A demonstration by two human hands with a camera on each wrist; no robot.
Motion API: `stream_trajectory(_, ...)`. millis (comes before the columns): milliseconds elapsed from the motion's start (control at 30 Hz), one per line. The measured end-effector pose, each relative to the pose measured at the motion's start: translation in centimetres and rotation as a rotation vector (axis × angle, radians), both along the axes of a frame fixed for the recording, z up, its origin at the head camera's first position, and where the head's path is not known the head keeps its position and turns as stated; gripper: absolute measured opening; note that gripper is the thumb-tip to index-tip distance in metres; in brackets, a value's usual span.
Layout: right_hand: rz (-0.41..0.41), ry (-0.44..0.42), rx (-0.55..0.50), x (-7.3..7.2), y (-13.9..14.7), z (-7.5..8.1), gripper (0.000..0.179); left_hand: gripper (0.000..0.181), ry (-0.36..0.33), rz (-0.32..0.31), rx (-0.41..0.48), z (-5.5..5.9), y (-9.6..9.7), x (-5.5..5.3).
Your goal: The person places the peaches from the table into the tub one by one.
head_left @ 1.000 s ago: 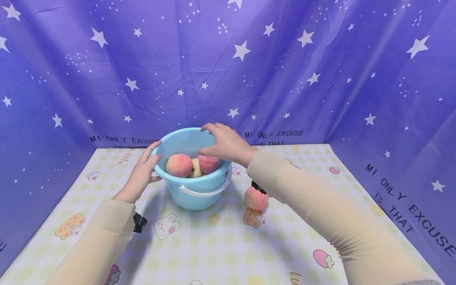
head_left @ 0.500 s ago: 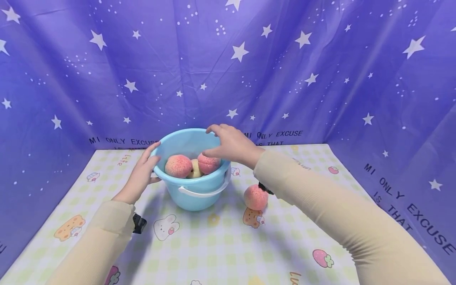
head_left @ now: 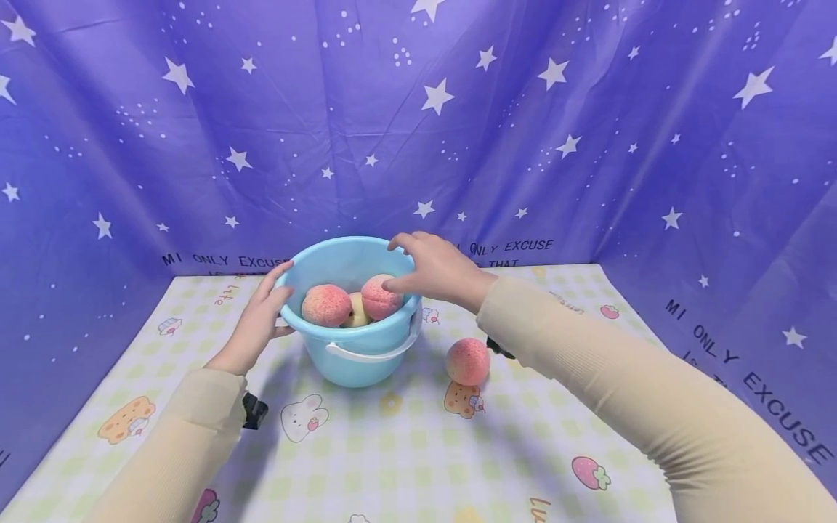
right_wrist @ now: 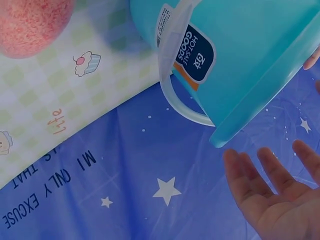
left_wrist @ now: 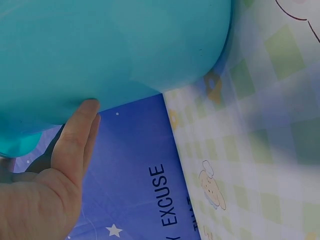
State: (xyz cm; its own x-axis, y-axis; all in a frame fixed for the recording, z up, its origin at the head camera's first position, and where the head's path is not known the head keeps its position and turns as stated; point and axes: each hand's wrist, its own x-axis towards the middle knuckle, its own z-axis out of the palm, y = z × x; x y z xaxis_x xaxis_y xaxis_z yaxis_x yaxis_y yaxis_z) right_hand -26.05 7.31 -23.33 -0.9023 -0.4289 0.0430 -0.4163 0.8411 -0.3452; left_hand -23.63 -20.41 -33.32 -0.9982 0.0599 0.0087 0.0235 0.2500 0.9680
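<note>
A light-blue bucket (head_left: 356, 356) with a white handle stands upright on the table. Two pink peaches (head_left: 327, 305) and a pale yellow fruit (head_left: 356, 311) between them lie inside it. My left hand (head_left: 256, 319) holds the bucket's left rim, and in the left wrist view its fingers (left_wrist: 75, 137) press on the outer wall. Over the right rim, my right hand (head_left: 445, 269) hovers with loosely bent, spread fingers and nothing in them. Its thumb overlaps the right-hand peach (head_left: 379, 301) in the head view. The right wrist view shows those fingers (right_wrist: 272, 170) off the rim.
Another pink peach (head_left: 468, 362) rests on the table right of the bucket, below my right forearm. A checked cloth with cartoon prints covers the table (head_left: 392, 465). A purple star-patterned curtain (head_left: 366, 109) hangs behind and on both sides.
My right hand has drawn back to the right, from over the bucket's inside to its right rim, uncovering more of the right-hand peach. My left hand keeps its hold on the bucket.
</note>
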Motion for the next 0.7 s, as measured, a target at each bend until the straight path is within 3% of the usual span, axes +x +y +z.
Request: stream_trajectory(700, 0.0, 0.019, 0.033, 0.5, 2.6, -0.5, 0.062, 0.062, 0.008, -0.007, -0.002, 0.0, 0.0, 0.1)
